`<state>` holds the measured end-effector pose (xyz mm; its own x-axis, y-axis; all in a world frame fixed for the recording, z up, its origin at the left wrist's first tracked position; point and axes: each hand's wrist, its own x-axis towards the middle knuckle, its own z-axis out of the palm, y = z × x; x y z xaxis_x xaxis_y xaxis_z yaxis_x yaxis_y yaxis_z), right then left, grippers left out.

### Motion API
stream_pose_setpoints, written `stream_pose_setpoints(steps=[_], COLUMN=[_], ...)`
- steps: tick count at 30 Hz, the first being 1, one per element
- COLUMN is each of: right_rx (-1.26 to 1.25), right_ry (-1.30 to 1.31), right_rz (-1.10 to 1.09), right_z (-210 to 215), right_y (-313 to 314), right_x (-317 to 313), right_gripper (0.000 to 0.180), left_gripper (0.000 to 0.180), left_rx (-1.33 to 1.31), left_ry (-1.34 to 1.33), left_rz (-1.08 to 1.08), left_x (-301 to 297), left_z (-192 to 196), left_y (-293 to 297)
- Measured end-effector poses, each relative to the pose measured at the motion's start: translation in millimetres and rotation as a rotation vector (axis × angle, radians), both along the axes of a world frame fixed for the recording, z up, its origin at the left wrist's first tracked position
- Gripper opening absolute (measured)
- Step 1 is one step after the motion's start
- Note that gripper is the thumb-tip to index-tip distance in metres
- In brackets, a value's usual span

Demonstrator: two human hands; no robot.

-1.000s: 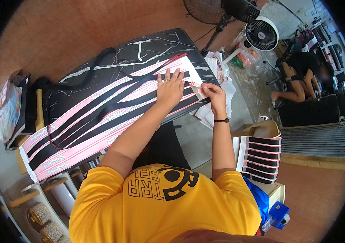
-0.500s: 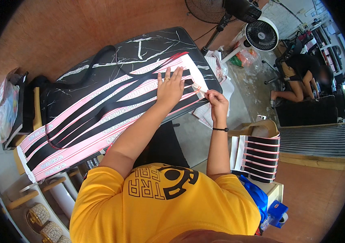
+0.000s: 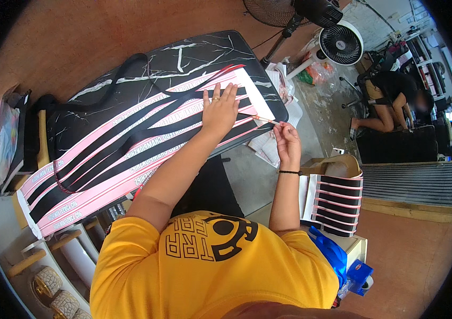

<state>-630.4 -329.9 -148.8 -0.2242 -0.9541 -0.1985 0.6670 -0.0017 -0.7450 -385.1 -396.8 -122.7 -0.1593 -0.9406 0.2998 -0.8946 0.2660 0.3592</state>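
On the black marbled worktop, pink and black printed strips lie fanned out.
Left hand lies flat with fingers spread, pinning the strips so they cannot slide; right hand, at the worktop's near edge, pinches a thin pink strip end, drawing it taut off the sheet.

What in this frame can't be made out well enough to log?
- Right hand: pinches a thin pink strip; the grip point is too small to see in the head view.
- Left hand: flat on the pink-and-black sheet; what lies under the palm is hidden.
- Table front edge: covered by the person's arm and yellow shirt.
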Motion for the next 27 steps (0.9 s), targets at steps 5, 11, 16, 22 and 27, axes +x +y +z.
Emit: stream_pose_setpoints(steps=[5, 11, 16, 22, 27], right_rx=[-0.107, 0.039, -0.041, -0.111, -0.123], right_ry=[-0.229, 0.064, 0.06, 0.037, -0.054], right_rz=[-0.052, -0.025, 0.026, 0.061, -0.01], right_z=[-22, 3, 17, 30, 27], right_y=[16, 53, 58, 43, 23], right_x=[-31, -76, -54, -21, -17], right_gripper=[0.013, 0.016, 0.025, 0.032, 0.022], left_gripper=[0.049, 0.05, 0.047, 0.026, 0.023], left_rx=[-0.031, -0.03, -0.163, -0.12, 0.088], left_ry=[-0.008, -0.008, 0.082, 0.397, 0.284], left_rz=[0.002, -0.004, 0.008, -0.701, -0.735], left_x=[1, 1, 1, 19, 13], left_z=[1, -1, 10, 33, 28], left_y=[0, -2, 4, 12, 11])
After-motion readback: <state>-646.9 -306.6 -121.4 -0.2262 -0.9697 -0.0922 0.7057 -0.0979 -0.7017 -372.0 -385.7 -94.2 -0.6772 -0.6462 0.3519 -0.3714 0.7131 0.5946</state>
